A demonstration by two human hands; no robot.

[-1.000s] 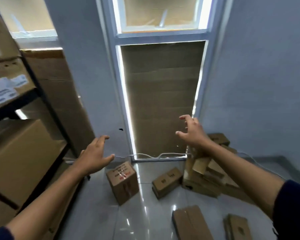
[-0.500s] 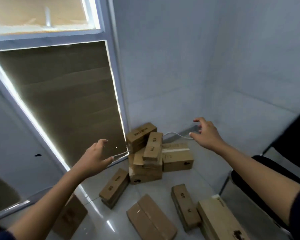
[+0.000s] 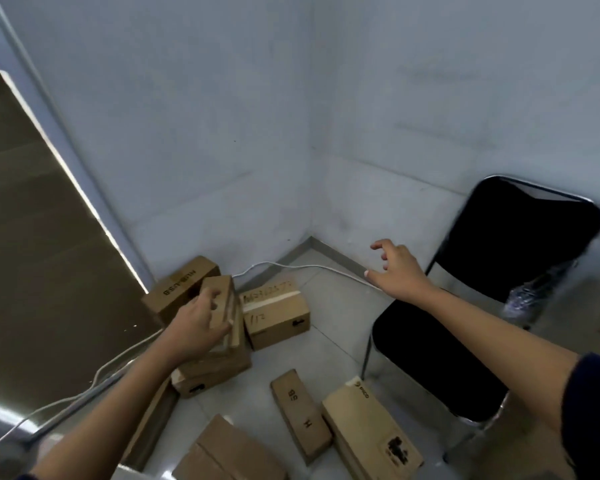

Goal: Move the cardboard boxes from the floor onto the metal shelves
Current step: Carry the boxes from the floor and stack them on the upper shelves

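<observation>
- Boxes of cardboard lay scattered on the pale tiled floor (image 3: 329, 344) in a corner of the room, none of them on a shelf.
- Left hand (image 3: 196, 323) reached forward and down, arm nearly straight, its palm over the small box (image 3: 222, 299) at the top of a low pile; the fingers curled round the box's near face, though whether the grip had actually clenched could not be told.
- Under that small box sat a wider box (image 3: 215, 370), and behind it a box with dark lettering (image 3: 181, 289) leaned by the wall.
- A taped box (image 3: 274, 317) stood just beside the pile, to its right.
- Right hand (image 3: 397, 271) hung in the air well apart from the pile, arm stretched out, fingers spread and slightly hooked, its grip released and carrying nothing.
- Nearer the person lay a narrow box (image 3: 300, 415), a longer box (image 3: 371, 431) touching its side, and a flat box (image 3: 229, 452) at the lower edge.
- A black chair (image 3: 506, 251) stood on the right against the wall, with a white cable (image 3: 312, 266) running along the floor behind the boxes.
</observation>
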